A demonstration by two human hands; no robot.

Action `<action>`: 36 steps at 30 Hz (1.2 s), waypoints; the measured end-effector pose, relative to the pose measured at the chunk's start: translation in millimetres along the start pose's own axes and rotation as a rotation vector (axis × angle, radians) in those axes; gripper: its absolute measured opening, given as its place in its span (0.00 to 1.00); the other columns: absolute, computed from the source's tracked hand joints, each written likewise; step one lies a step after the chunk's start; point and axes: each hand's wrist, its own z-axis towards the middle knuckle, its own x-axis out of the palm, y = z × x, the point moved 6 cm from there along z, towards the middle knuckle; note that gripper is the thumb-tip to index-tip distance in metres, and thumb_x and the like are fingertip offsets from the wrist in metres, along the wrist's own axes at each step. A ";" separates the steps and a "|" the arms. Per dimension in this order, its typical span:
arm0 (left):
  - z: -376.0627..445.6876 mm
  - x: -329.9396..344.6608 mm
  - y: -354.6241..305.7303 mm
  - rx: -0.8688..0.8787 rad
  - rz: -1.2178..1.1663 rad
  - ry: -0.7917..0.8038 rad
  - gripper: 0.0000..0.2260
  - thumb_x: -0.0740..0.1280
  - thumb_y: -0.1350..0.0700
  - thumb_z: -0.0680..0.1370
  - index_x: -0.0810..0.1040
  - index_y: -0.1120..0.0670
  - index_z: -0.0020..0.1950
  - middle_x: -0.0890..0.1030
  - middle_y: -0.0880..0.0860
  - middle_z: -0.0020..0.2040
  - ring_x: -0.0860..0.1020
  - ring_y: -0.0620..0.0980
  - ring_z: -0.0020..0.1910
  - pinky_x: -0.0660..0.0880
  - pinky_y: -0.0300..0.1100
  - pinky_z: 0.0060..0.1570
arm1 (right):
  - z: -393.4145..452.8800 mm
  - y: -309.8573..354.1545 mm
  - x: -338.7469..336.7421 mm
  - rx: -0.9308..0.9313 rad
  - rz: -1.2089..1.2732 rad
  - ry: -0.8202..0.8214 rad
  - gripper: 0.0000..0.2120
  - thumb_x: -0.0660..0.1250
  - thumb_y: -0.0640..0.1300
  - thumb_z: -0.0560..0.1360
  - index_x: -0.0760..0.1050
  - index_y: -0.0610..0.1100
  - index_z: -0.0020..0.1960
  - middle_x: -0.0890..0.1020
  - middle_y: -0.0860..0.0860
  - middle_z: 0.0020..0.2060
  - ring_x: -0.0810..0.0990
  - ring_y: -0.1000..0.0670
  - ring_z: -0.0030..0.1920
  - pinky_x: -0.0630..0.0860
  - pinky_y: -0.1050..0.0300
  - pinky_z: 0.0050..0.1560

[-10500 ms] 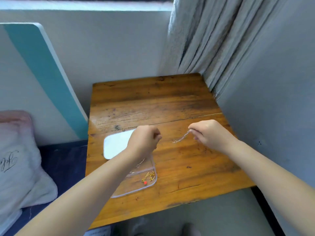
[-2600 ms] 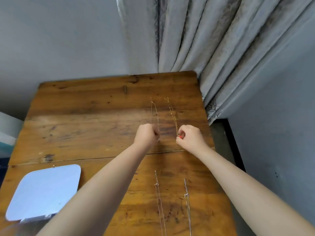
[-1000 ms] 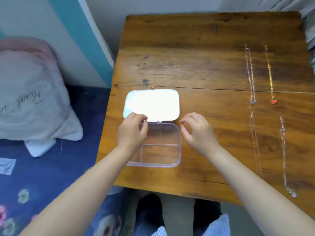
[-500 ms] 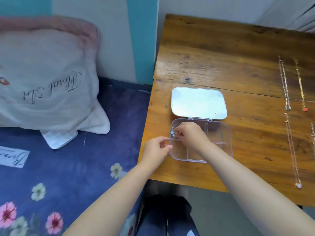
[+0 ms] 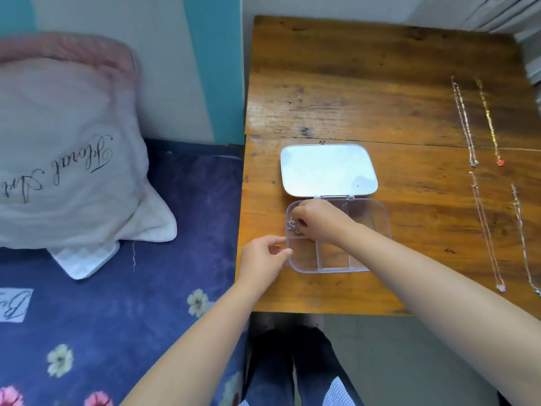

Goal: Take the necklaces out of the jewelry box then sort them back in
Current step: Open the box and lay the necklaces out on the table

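So there's a clear plastic jewelry box [image 5: 371, 230] sitting open on the wooden tabletop [image 5: 366, 92], near the front-left corner, with its lid [image 5: 328, 169] flipped flat back behind it. The right hand [image 5: 317, 222] is reaching into the back-left compartment, fingers curled and pinched down on a little bunched-up silver necklace [image 5: 292, 225] that's sitting right at the left wall of that compartment. The other compartments I can see look like bare plastic.

The left hand [image 5: 263, 260] is just at the box's left edge, thumb and fingertips touching the front-left corner, loosely curled and not gripping anything else.

Over on the right side of the tabletop, well apart from the box, four more necklaces are laid out straight in two columns: a thin silver chain [image 5: 464, 121] and a gold chain with a red pendant [image 5: 490, 121] at the back, then a rose-toned chain [image 5: 486, 230] and a silver chain [image 5: 524, 244] nearer the front edge.

A pillow [image 5: 67, 148] with script lettering lies on the blue floral bed [image 5: 102, 332] to the left.
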 end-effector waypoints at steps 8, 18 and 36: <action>6.6 3.1 -41.6 0.114 0.572 -0.129 0.12 0.66 0.56 0.75 0.76 0.56 0.57 0.77 0.54 0.58 0.76 0.54 0.55 0.73 0.45 0.47 | -72.4 -60.4 -46.0 0.270 0.333 -0.314 0.04 0.64 0.33 0.70 0.78 0.36 0.40 0.79 0.46 0.33 0.76 0.48 0.37 0.68 0.65 0.34; 12.3 86.2 -165.3 0.409 0.860 -0.121 0.12 0.61 0.56 0.76 0.78 0.58 0.57 0.76 0.57 0.59 0.73 0.58 0.59 0.71 0.48 0.55 | -176.7 -147.7 -185.1 0.398 0.428 -0.812 0.03 0.65 0.34 0.70 0.77 0.36 0.39 0.80 0.44 0.31 0.79 0.47 0.34 0.74 0.58 0.40; 51.9 315.5 -226.3 0.319 0.869 -0.121 0.14 0.59 0.56 0.78 0.74 0.60 0.61 0.73 0.59 0.64 0.71 0.59 0.63 0.73 0.50 0.56 | -293.1 -404.3 -162.7 0.575 0.650 -0.791 0.05 0.64 0.36 0.74 0.73 0.41 0.39 0.81 0.43 0.36 0.83 0.48 0.36 0.82 0.55 0.43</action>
